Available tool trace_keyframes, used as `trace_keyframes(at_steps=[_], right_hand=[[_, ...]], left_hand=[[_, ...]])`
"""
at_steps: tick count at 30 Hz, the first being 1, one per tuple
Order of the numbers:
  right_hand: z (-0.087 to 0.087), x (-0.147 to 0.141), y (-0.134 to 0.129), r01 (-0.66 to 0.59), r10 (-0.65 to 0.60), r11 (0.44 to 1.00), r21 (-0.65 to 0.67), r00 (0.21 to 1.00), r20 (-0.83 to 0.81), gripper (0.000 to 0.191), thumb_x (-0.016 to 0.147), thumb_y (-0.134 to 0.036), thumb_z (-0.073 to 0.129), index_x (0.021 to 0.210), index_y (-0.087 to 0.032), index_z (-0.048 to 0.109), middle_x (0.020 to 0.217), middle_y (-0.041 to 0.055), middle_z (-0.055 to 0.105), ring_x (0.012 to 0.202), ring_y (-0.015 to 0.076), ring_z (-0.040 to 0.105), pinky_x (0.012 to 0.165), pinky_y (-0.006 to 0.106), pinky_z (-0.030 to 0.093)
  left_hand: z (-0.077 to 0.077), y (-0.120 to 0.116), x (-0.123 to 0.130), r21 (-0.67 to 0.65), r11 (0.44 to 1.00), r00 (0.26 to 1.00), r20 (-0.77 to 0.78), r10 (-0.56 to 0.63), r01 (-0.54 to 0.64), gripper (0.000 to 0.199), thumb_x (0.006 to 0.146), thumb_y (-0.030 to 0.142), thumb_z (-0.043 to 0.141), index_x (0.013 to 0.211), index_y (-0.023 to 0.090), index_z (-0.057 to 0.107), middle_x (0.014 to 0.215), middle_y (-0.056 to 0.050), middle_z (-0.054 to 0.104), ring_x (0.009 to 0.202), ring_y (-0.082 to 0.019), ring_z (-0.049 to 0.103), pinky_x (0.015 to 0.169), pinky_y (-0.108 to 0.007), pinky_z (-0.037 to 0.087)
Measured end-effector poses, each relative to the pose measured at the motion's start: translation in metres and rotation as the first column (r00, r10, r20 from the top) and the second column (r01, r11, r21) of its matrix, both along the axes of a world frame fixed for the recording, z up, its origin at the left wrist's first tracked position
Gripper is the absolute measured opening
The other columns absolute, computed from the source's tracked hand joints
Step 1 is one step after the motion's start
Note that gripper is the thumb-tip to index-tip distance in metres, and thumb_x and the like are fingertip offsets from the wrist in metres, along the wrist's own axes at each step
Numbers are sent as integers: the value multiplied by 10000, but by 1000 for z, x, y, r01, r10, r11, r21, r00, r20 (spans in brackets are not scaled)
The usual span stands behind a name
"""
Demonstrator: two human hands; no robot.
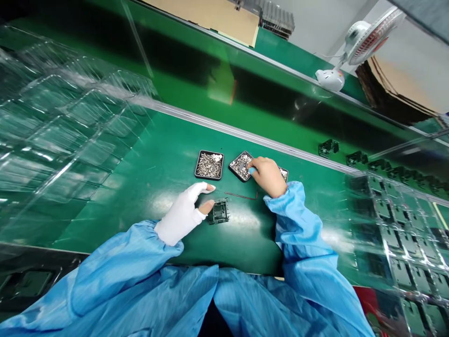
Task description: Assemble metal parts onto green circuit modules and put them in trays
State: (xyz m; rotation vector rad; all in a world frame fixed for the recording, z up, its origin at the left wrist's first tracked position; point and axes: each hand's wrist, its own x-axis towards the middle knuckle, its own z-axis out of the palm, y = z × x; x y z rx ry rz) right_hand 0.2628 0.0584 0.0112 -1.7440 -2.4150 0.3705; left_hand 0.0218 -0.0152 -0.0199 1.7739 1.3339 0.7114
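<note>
My left hand, in a white glove with bare fingertips, is open, its thumb and forefinger spread apart. The thumb tip lies at the left edge of a small dark green frame-like part on the table; I cannot tell whether it touches. My right hand, with blue on one fingertip, reaches into a black square dish of small metal pieces. Its fingers are pinched together; whatever is between them is too small to make out. Between the hands lies a thin L-shaped rod.
Left of the right hand's dish is another black dish of metal pieces; a third is partly behind my right hand. Clear plastic trays rise at left. Trays of green parts stand at right. A fan sits on the shelf.
</note>
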Motion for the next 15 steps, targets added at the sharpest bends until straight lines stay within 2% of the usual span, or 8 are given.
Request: trace_keyframes(at_steps=[3, 8, 11, 13, 15], right_hand=[[-7, 1, 18, -53, 54, 999, -13, 979, 196, 285, 812, -21, 467, 885, -195, 680, 943, 76, 653, 920, 245, 560, 849, 370, 373], [-16, -8, 20, -99, 91, 995, 12, 952, 292, 236, 850, -57, 440, 896, -138, 657, 957, 120, 635, 931, 248, 544, 876, 377, 350], [-12, -1, 16, -54, 44, 997, 56, 985, 167, 173, 855, -100, 460, 887, -137, 625, 920, 108, 622, 904, 245, 543, 876, 376, 362], [-7, 6, 9, -12, 15, 997, 74, 999, -35, 140, 866, -135, 460, 844, -159, 596, 875, 78, 610, 863, 223, 545, 847, 356, 387], [-1, 7, -4, -25, 41, 998, 59, 959, -279, 125, 877, -163, 457, 812, -179, 563, 853, 52, 596, 827, 193, 549, 799, 323, 416]], left_hand=[[-3, 4, -2, -7, 999, 999, -31, 32, -33, 304, 807, 337, 474, 1060, 188, 551, 1108, -66, 643, 1061, -226, 593, 954, -398, 463], [-9, 5, -5, 4, 1000, 1000, -11, 10, -10, 298, 843, 389, 466, 1047, 191, 556, 1097, -66, 646, 1062, -223, 594, 955, -390, 467], [-8, 1, -8, 60, 997, 998, 30, -49, 47, 432, 834, 463, 488, 1153, 172, 505, 1190, -99, 599, 1143, -247, 553, 1002, -410, 435], [-8, -4, -7, 111, 985, 992, -6, -129, 129, 645, 735, 513, 600, 1246, 154, 438, 1278, -139, 535, 1209, -295, 501, 1032, -449, 407], [-7, -9, -4, 138, 971, 977, -107, -183, 197, 761, 619, 468, 706, 1252, 151, 429, 1280, -160, 521, 1222, -341, 476, 1029, -485, 401]])
